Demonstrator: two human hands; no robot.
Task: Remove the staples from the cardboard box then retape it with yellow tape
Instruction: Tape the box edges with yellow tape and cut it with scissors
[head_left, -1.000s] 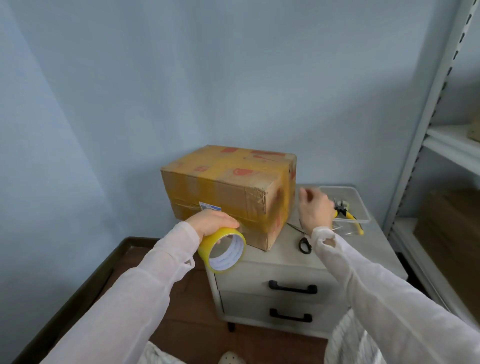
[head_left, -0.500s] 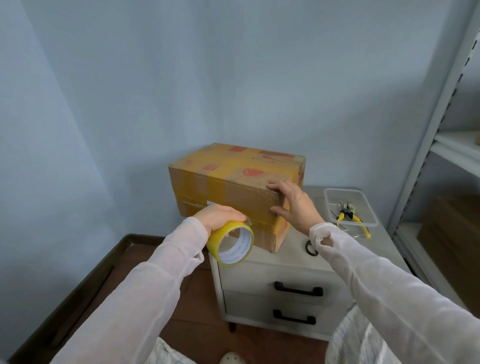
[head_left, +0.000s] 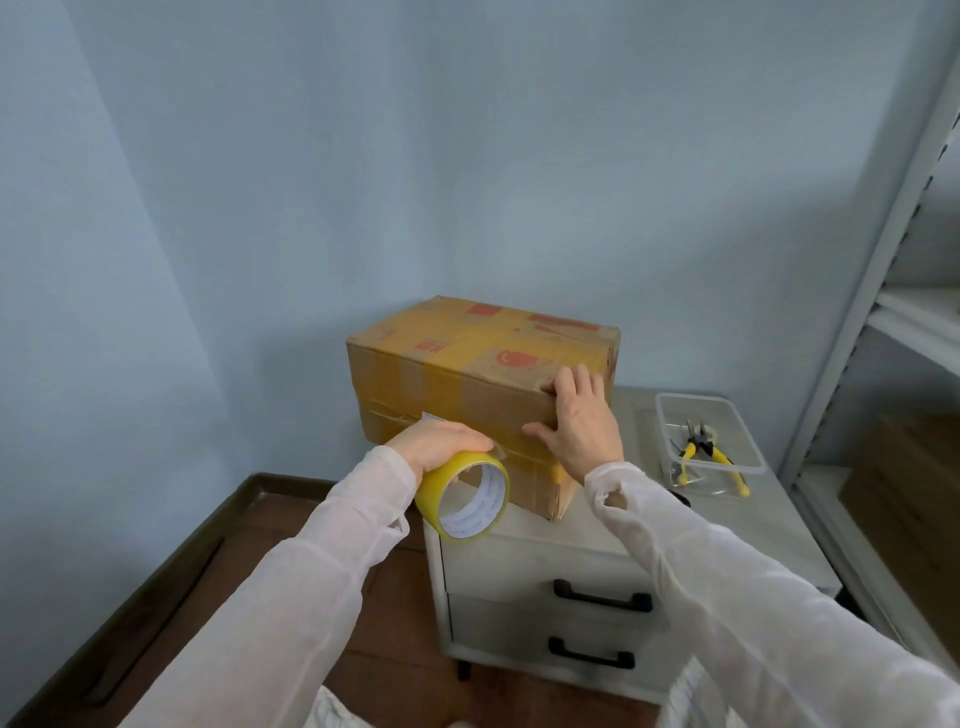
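One tray (head_left: 727, 414): yellow pliers (head_left: 705, 451) inside | left hand (head_left: 437, 441) grips yellow tape (head_left: 440, 488)

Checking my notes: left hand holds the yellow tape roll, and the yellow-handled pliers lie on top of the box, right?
No: the head view shows the yellow-handled pliers in the clear plastic tray beside the cardboard box. Rest stands.

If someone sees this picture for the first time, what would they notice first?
Probably the cardboard box on the white drawer cabinet. The left hand grips a yellow tape roll at its front, the right hand rests open on its right corner. Yellow-handled pliers lie in a clear tray beside it.
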